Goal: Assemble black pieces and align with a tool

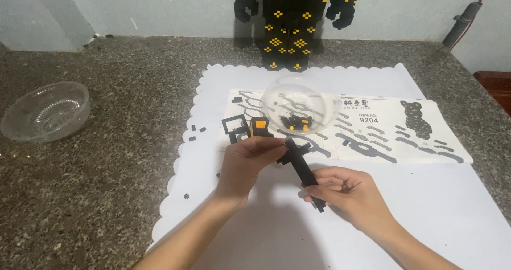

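Both my hands hold a long black assembly of small building blocks (299,161) above a white scalloped mat (277,232). My left hand (249,162) pinches its upper end, where short arms stick out sideways. My right hand (346,194) grips its lower end. Just beyond my left hand lie a black square frame piece (234,125) and a small orange and black block piece (260,127). A clear glass bowl (301,106) with several black and orange pieces in it stands on a printed instruction sheet (383,129).
A tall black block figure with yellow diamond marks (290,22) stands at the wall. Another clear glass bowl (47,111) sits on the granite counter (106,169) at the left. Tiny loose black pieces (192,133) dot the mat's left edge. A black cable (462,22) hangs at the right.
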